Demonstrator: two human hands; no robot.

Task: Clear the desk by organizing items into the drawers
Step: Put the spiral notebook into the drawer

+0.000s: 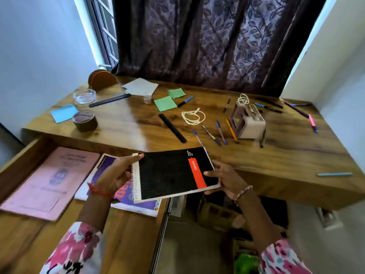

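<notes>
A black spiral notebook (175, 175) is held by both hands above the right part of the open drawer (126, 236), just in front of the tabletop (122, 127) edge. The left hand (116, 175) is closed round the wire-bound side, with one of its fingers (138, 156) laid over the upper corner of the cover. The other fingers are mostly hidden behind the binding. The right hand (225, 179) pinches the opposite side: the thumb is pressed on the cover, and the fingers below are covered by the notebook. Both floral sleeves are cut off by the bottom border.

In the drawer, a purple book (130, 198) is largely covered by the notebook and the left hand. Only a part of its orange letters is seen, and no word can be made out. Beside it a pink folder (49, 182) lies flat, and its printed lines and emblem are too blurred to be read. On the notebook a red label (197, 173) carries one white word, turned sideways and not sharp enough to be read. The small white print above it is also illegible. The space under the tabletop is dark, and only a cardboard box (217, 214) is recognised there. Several pens (219, 133) lie on the tabletop.
</notes>
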